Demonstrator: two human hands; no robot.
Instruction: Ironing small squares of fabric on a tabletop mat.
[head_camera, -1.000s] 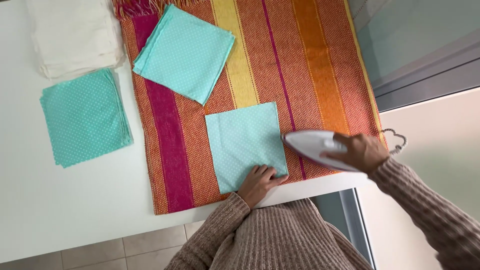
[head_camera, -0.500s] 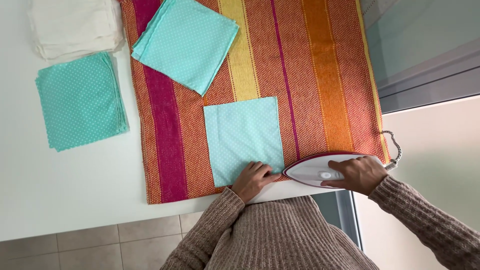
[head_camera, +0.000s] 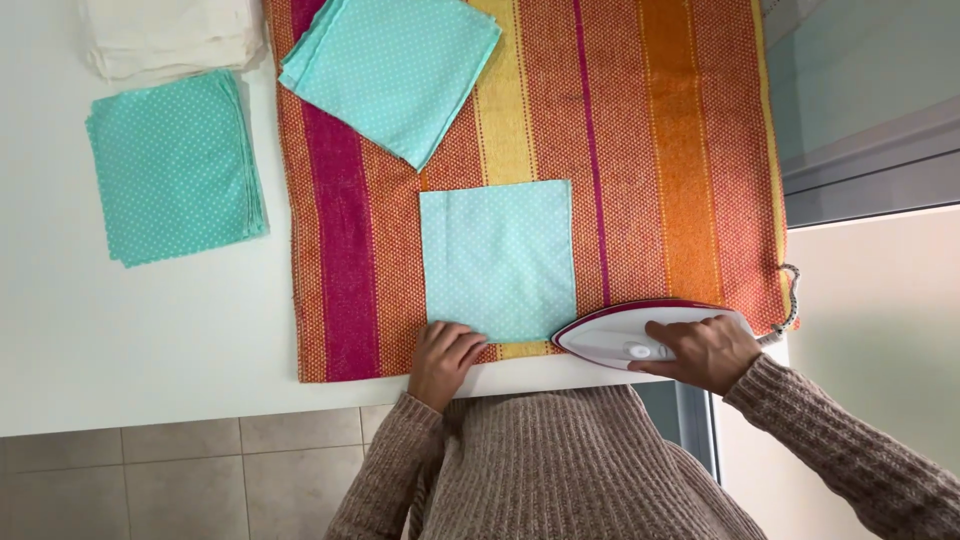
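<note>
1. Table surface, white and flat (head_camera: 150, 330), is seen from above, with grey floor tiles (head_camera: 180, 470) shown below its near edge.
2. A woven striped cloth in orange, yellow, red and magenta (head_camera: 660, 150) is spread over the right part of the table, its near edge lying close to the table's edge.
3. A folded turquoise cloth with white dots (head_camera: 395, 65) is laid tilted on the far left part of the striped cloth.
4. A stack of turquoise dotted fabric squares (head_camera: 175, 165) is set on the bare table, left of the striped cloth and apart from it; a pile of folded cream fabric (head_camera: 170, 35) is placed just beyond it.
5. A single pale turquoise dotted fabric square (head_camera: 497, 260) is laid flat on the striped cloth, near its front edge.
6. A white iron with a dark red rim (head_camera: 620, 335) is rested on the striped cloth at the square's near right corner, its tip pointed left.
7. The iron's handle is gripped from above by the right hand (head_camera: 705, 352), fingers closed around it.
8. The near left corner of the square is pressed down by the left hand (head_camera: 445, 360), fingers curled and nothing held.
</note>
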